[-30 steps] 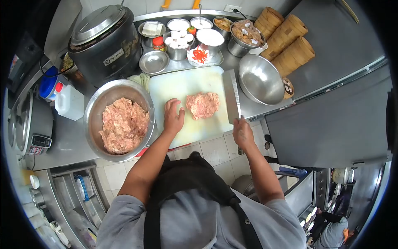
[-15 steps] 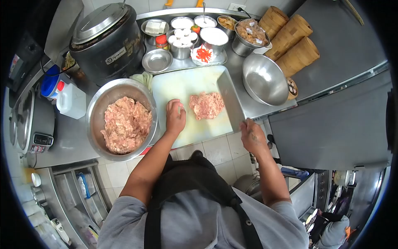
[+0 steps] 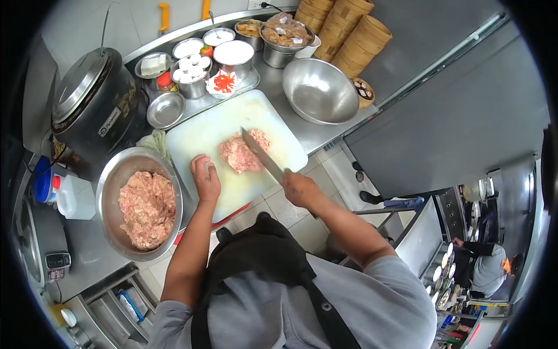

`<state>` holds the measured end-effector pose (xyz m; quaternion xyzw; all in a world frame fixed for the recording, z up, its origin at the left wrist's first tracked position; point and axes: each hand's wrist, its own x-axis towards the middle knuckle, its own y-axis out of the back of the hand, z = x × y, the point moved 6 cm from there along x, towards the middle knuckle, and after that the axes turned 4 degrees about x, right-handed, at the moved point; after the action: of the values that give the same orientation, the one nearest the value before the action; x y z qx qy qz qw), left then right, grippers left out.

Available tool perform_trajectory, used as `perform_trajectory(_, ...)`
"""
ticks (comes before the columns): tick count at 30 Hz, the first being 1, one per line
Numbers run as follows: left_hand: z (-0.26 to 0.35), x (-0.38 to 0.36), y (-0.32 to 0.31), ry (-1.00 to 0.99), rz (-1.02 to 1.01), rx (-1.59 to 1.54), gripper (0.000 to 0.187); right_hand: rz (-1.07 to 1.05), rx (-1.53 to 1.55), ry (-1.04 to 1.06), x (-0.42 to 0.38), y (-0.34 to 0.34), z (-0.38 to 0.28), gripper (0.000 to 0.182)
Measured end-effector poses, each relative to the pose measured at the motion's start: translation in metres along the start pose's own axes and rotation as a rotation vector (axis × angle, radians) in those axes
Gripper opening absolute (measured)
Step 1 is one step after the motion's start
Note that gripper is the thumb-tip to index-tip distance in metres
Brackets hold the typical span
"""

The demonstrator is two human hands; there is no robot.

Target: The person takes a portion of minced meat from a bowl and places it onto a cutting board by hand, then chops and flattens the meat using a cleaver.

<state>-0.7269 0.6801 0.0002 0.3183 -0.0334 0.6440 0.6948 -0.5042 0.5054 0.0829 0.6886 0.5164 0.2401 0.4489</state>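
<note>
My right hand [image 3: 299, 189] is closed around the handle of a cleaver [image 3: 266, 156]. Its blade slants across the right part of a flat mound of minced meat [image 3: 237, 156] on the white cutting board [image 3: 195, 134]. Over the board's left side, my left hand [image 3: 206, 180] holds nothing, fingers bent and thumb held apart. Just left of that hand stands a large steel bowl [image 3: 107, 195] with a big heap of minced meat [image 3: 147, 208] in it.
An empty steel bowl [image 3: 322, 96] sits right of the board, before stacked bamboo steamers [image 3: 360, 43]. Behind are small ingredient bowls and red pepper strips [image 3: 223, 82]. A black cooker [image 3: 96, 107] and a white jug [image 3: 75, 198] stand left. Another person [image 3: 488, 270] is far right.
The cleaver has moved from the board's right edge leftward onto the meat, its blade now seen nearly edge-on. The view has turned, shifting the counter leftward. My left hand stays beside the meat.
</note>
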Motion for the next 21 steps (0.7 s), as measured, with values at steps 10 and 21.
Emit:
perform_trajectory(10, -0.004, -0.002, 0.006, 0.093, 0.068, -0.129, 0.024, -0.128, -0.073, -0.032, -0.001, -0.001, -0.015, 0.026)
perform_trajectory(21, -0.009, -0.005, 0.01, 0.076, 0.13, -0.083, 0.031, -0.073, -0.022, 0.062, -0.009, 0.019, -0.039, 0.026)
